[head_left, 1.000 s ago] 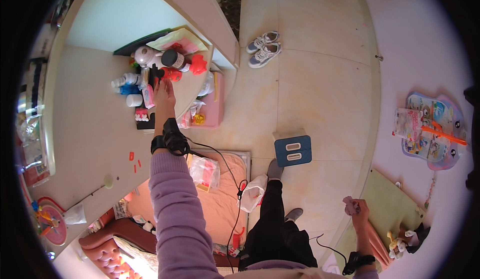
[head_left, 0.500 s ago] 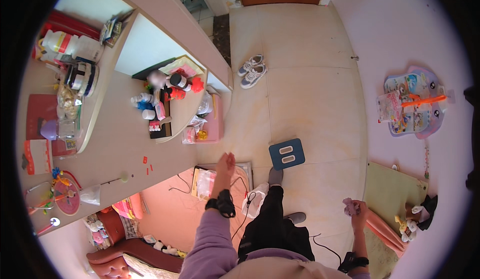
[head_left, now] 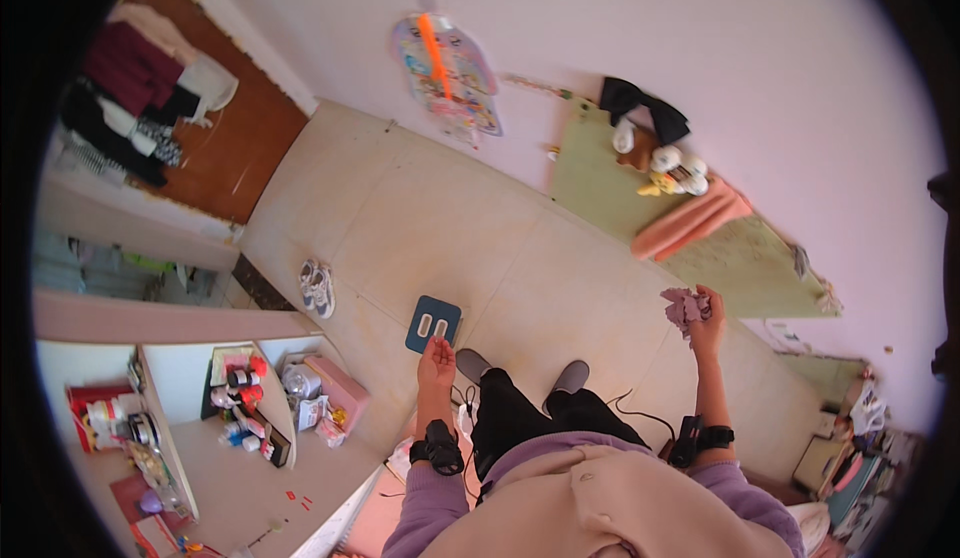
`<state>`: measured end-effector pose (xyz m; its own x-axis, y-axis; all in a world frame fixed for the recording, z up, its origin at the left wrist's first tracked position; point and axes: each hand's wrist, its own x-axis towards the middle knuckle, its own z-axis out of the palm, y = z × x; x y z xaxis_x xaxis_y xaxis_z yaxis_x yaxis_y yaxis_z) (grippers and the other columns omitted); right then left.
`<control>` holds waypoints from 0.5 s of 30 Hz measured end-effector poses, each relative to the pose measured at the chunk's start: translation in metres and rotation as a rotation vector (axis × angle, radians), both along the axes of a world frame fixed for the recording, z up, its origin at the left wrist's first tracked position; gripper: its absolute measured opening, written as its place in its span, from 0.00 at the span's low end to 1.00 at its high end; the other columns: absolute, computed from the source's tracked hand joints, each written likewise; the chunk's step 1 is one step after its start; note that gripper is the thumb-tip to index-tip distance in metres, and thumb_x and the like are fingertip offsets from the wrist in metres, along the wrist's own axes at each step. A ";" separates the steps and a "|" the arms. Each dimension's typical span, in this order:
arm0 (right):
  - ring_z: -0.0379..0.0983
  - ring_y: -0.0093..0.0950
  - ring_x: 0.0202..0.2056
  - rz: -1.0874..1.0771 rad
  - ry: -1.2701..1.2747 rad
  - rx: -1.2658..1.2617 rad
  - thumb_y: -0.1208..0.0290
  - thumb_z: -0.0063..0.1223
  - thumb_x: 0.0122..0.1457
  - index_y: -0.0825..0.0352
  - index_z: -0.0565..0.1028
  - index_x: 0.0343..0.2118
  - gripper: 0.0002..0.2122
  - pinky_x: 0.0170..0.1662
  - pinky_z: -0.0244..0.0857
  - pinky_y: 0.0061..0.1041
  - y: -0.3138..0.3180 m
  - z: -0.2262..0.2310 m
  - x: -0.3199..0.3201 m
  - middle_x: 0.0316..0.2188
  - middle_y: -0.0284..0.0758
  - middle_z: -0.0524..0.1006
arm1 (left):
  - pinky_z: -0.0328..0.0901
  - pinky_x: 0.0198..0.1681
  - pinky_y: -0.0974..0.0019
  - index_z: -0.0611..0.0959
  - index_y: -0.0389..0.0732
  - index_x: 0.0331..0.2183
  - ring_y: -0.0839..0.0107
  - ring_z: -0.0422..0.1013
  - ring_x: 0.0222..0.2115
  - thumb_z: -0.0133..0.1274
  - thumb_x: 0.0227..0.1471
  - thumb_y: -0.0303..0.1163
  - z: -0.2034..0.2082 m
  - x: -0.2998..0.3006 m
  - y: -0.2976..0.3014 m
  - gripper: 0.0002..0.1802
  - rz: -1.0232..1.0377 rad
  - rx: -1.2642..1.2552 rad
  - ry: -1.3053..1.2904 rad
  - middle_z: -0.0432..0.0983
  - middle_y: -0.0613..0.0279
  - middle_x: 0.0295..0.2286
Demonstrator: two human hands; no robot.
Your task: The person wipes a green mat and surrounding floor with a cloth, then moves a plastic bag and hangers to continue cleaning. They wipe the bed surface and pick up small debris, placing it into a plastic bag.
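Note:
My right hand (head_left: 708, 320) is closed around a crumpled mauve cloth (head_left: 686, 310) that bunches out past the fingers, held out to the right above the floor. My left hand (head_left: 436, 362) is raised in front of me, empty, with its fingers loosely bent and a little apart. Just beyond it, on the floor, stands a dark blue stool (head_left: 415, 330) with two pale slots in its top; the fingertips overlap its near edge in the picture, and I cannot tell any contact. Black straps with dark devices are round both my wrists.
White-and-grey sneakers (head_left: 318, 288) stand on the tiled floor (head_left: 365, 198) at the left. Cluttered shelves (head_left: 205, 463) fill the lower left. A green board (head_left: 590, 168) with plush toys and a pink cloth (head_left: 690, 220) is along the right wall. A dark cable (head_left: 640, 414) trails beside my legs.
My view has swung right, bringing the green board and wall to the front. The mauve cloth stays in my right hand, which is now further forward. My left hand remains empty.

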<state>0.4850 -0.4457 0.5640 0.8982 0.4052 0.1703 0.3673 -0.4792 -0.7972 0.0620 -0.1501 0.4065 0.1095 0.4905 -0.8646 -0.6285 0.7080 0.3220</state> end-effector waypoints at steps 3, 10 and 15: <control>0.73 0.27 0.39 -0.250 0.085 0.064 0.77 0.55 0.53 0.68 0.74 0.43 0.13 0.44 0.67 0.25 -0.093 -0.002 0.016 0.38 0.37 0.75 | 0.70 0.38 0.67 0.77 0.39 0.43 0.69 0.72 0.35 0.53 0.56 0.28 0.013 0.049 -0.016 0.12 -0.121 0.036 -0.033 0.76 0.61 0.36; 0.72 0.23 0.40 -0.751 0.330 0.299 0.75 0.53 0.57 0.69 0.72 0.45 0.13 0.43 0.67 0.22 -0.206 -0.021 0.022 0.38 0.36 0.74 | 0.70 0.42 0.65 0.76 0.38 0.44 0.68 0.72 0.36 0.54 0.55 0.29 0.049 0.200 -0.082 0.13 -0.595 -0.038 -0.034 0.76 0.60 0.35; 0.71 0.24 0.41 -0.719 0.561 0.523 0.76 0.53 0.58 0.69 0.67 0.51 0.18 0.43 0.67 0.21 -0.179 -0.021 0.004 0.41 0.36 0.73 | 0.69 0.45 0.59 0.71 0.43 0.50 0.65 0.71 0.40 0.51 0.58 0.35 0.100 0.311 -0.128 0.19 -1.163 0.010 -0.263 0.72 0.59 0.42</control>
